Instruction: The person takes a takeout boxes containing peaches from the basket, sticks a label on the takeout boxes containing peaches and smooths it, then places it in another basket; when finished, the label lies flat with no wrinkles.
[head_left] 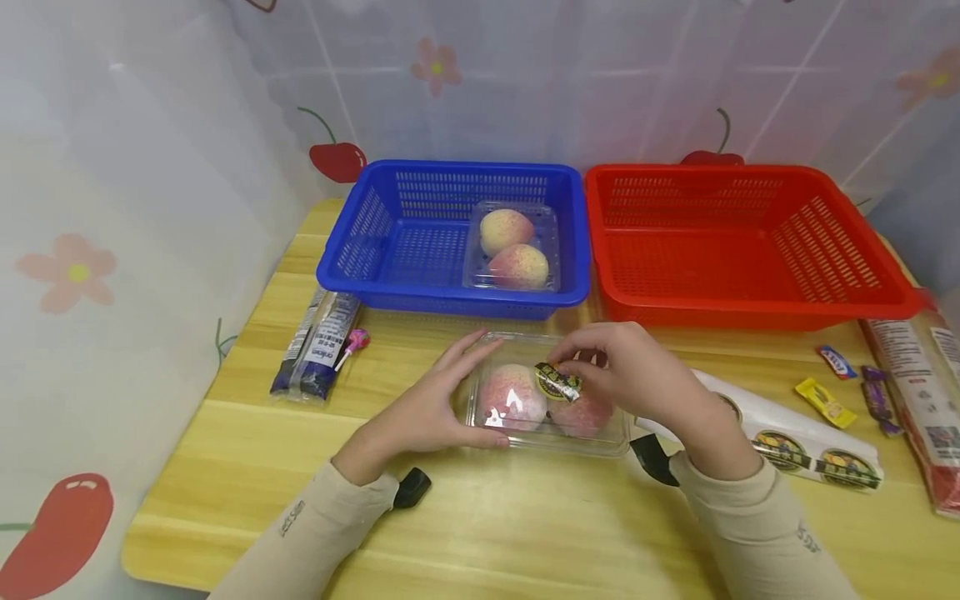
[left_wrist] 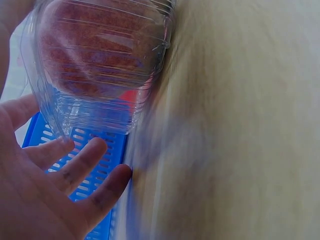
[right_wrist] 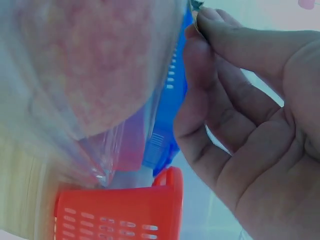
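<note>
A clear plastic fruit box (head_left: 551,446) with two peaches (head_left: 513,398) lies on the table in the head view. My left hand (head_left: 427,408) spans its left end, thumb along the near edge and fingers at the far corner. In the left wrist view those fingers (left_wrist: 82,165) are fairly straight, tips beside the clear wall. My right hand (head_left: 626,371) pinches a black and gold oval sticker (head_left: 557,383) by its upper edge, over the middle of the lid. The right wrist view shows thumb and index finger (right_wrist: 200,50) together at the sticker's edge, beside a peach (right_wrist: 95,60).
Behind stand a blue basket (head_left: 360,279), holding another box of peaches (head_left: 517,265), and a red basket (head_left: 742,312). A sticker roll (head_left: 795,437) lies at right, near small wrapped candies (head_left: 825,402) and a long package (head_left: 911,392). Packets (head_left: 318,346) and a lollipop (head_left: 356,340) lie left.
</note>
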